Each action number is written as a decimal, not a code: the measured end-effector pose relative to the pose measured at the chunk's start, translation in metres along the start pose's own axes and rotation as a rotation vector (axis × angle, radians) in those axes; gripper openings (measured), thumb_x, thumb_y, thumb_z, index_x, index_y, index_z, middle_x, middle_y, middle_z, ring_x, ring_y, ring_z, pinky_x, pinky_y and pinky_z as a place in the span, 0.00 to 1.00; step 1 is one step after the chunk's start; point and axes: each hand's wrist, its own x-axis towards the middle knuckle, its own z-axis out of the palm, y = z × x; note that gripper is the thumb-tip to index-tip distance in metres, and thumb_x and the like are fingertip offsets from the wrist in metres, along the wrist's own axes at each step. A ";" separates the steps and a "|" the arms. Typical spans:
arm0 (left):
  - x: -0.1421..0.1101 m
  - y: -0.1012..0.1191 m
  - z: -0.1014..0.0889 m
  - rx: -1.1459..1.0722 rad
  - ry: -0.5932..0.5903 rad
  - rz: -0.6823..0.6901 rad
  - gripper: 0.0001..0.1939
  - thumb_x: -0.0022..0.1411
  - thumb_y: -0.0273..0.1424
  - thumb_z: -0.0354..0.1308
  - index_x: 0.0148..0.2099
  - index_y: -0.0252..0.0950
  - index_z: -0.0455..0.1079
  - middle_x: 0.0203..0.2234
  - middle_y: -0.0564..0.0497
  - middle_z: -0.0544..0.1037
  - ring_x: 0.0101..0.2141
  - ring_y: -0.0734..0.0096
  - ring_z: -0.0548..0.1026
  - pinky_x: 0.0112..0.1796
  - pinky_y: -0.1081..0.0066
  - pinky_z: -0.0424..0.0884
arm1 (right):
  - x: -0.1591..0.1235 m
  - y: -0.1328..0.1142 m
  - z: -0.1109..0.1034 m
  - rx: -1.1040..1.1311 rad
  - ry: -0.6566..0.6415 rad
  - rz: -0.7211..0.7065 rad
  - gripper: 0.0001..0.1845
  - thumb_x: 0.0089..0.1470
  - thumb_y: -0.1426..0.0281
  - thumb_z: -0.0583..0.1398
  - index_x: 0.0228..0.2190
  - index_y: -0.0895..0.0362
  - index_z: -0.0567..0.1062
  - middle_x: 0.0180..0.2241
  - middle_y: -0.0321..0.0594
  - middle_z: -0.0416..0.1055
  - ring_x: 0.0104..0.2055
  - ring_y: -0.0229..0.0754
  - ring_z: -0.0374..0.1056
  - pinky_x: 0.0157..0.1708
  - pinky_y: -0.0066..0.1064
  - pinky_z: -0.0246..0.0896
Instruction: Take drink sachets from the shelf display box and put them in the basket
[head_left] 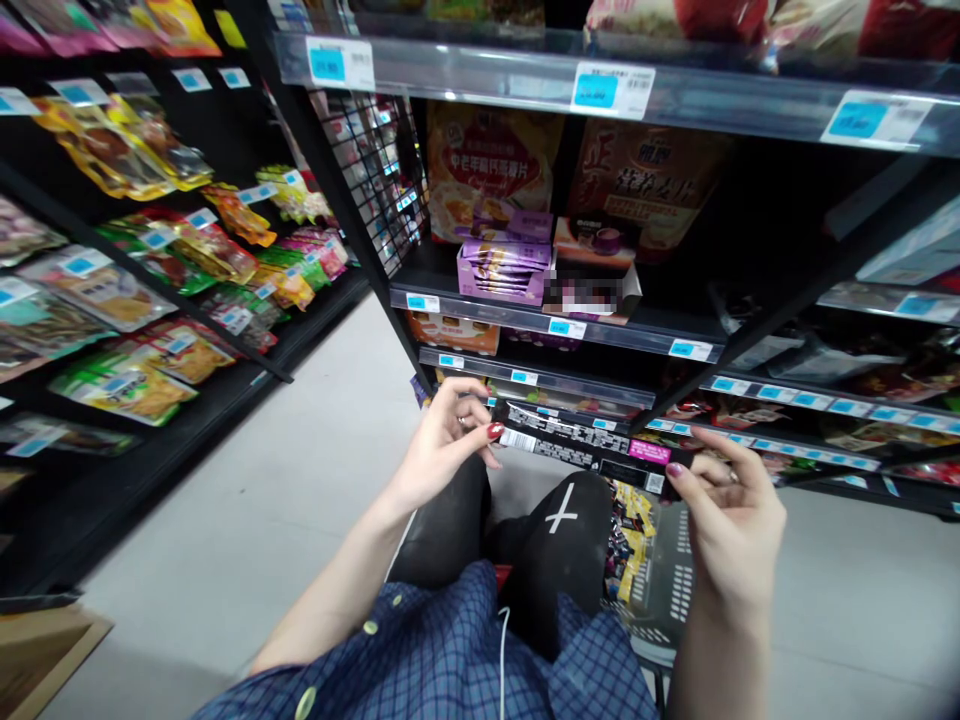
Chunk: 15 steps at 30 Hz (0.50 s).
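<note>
I hold a long, flat black packet (577, 445) with white print and a pink label, level in front of me. My left hand (450, 440) pinches its left end between thumb and fingers. Its right end is gripped by my right hand (731, 520). The packet hangs in front of the lower shelves (555, 378), above my knees in black trousers (555, 540). Below the packet's right end stands a grey shopping basket (671, 590) holding small wrapped sweets.
Dark shop shelves rise ahead with purple boxes (502, 265) and large snack bags (491, 170). A rack of hanging snack packets (150, 290) runs along the left. Grey floor (300, 480) lies between them. A cardboard edge (37, 650) shows at bottom left.
</note>
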 end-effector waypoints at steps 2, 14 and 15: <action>0.001 -0.002 -0.001 0.018 -0.037 -0.016 0.12 0.55 0.29 0.61 0.40 0.35 0.63 0.22 0.58 0.72 0.20 0.76 0.76 0.21 0.77 0.76 | -0.001 0.001 -0.001 0.047 -0.053 0.013 0.16 0.45 0.73 0.66 0.39 0.51 0.77 0.25 0.33 0.69 0.24 0.32 0.63 0.21 0.23 0.62; -0.006 -0.020 -0.003 0.010 -0.007 -0.199 0.18 0.44 0.26 0.68 0.41 0.30 0.75 0.26 0.49 0.79 0.26 0.72 0.77 0.30 0.71 0.77 | 0.006 -0.020 -0.014 0.052 -0.201 -0.104 0.10 0.48 0.73 0.64 0.35 0.52 0.80 0.30 0.36 0.75 0.22 0.36 0.70 0.20 0.27 0.67; -0.008 -0.025 0.001 0.047 0.013 -0.232 0.16 0.47 0.28 0.67 0.41 0.29 0.75 0.25 0.49 0.79 0.24 0.73 0.77 0.30 0.72 0.77 | 0.009 -0.026 -0.011 -0.028 -0.166 -0.143 0.09 0.47 0.73 0.65 0.33 0.51 0.80 0.26 0.35 0.74 0.20 0.35 0.68 0.18 0.27 0.65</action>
